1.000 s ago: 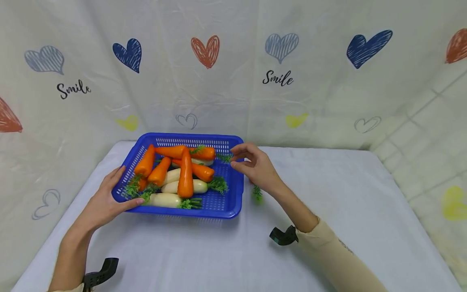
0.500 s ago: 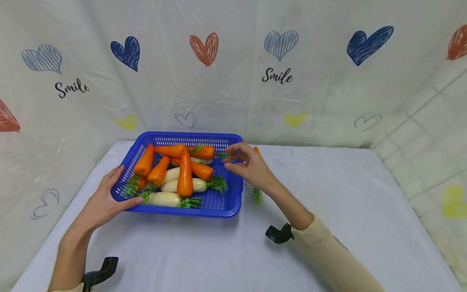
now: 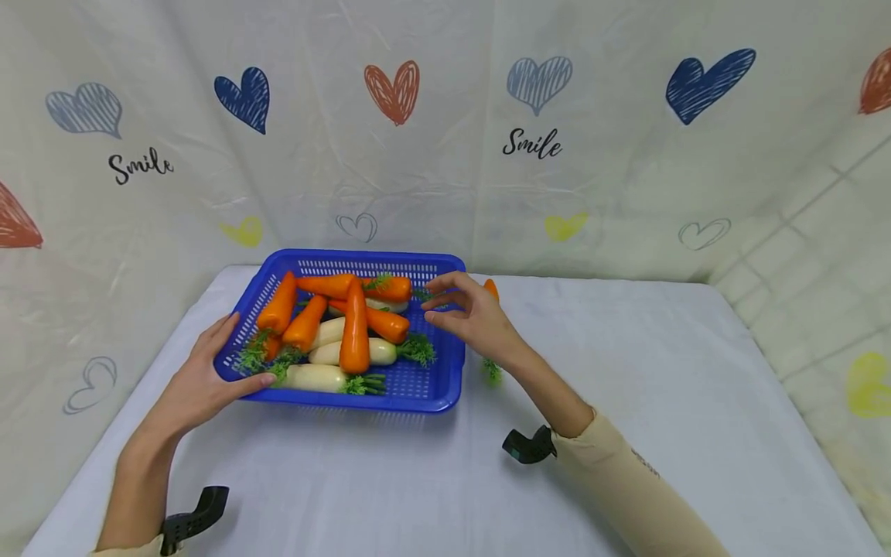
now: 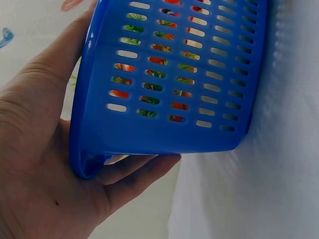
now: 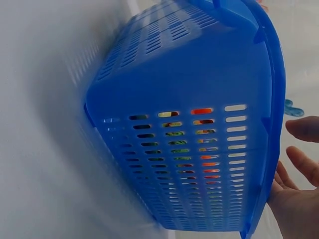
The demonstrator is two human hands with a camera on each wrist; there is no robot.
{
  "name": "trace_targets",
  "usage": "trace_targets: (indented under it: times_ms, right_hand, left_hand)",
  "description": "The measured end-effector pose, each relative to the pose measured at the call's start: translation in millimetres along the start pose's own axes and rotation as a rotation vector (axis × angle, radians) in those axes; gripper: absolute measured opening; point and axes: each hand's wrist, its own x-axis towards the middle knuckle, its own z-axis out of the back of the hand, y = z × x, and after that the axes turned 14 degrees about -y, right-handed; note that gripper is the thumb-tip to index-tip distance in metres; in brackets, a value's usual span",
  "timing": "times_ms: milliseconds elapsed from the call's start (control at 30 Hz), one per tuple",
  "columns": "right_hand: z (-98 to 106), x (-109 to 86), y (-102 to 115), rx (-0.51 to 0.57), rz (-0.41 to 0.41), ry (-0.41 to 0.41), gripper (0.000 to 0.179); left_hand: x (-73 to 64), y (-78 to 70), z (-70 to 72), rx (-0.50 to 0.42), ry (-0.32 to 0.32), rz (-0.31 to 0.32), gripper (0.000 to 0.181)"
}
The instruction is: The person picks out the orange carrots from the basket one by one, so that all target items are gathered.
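A blue plastic basket (image 3: 390,401) holds several orange carrots (image 3: 355,329) and white radishes (image 3: 315,377) with green leafy tops. My left hand (image 3: 198,387) grips its front left corner, thumb over the front rim and fingers along the left side. In the left wrist view, fingers (image 4: 142,181) reach around the basket's outer wall. My right hand (image 3: 476,313) hovers at the right rim, fingers gently bent and thumb apart from them, with nothing between. Its fingertips are over the inside, near a carrot's green leaves (image 3: 421,295). Part of another carrot (image 3: 491,289) shows outside the basket, behind my right wrist.
Under the basket is a table with a white cloth (image 3: 661,371). A pale curtain (image 3: 445,170) printed with hearts and "Smile" hangs behind it. Green leaves (image 3: 492,373) lie on the cloth just right of the basket, beside my right forearm.
My right hand has shifted slightly left, further over the basket's right side, uncovering the carrot tip behind it. My left hand keeps its grip, and the basket's contents stay the same.
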Motion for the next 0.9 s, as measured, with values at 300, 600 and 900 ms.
trace_targets:
  times_ms: [300, 600, 900]
  right_hand:
    - [-7.8, 5.4, -1.6, 0.03, 0.022, 0.045, 0.038]
    - [-18.0, 10.2, 0.0, 0.045, -0.011, 0.092, 0.043]
    - [-27.0, 12.9, 2.2, -0.005, -0.027, 0.107, 0.046]
  left_hand:
    - [0.2, 0.0, 0.6, -0.01, 0.001, 0.003, 0.12]
    - [0.3, 0.5, -0.3, -0.018, 0.002, 0.01, 0.12]
    - [0.7, 1.8, -0.4, -0.015, 0.0, 0.01, 0.119]
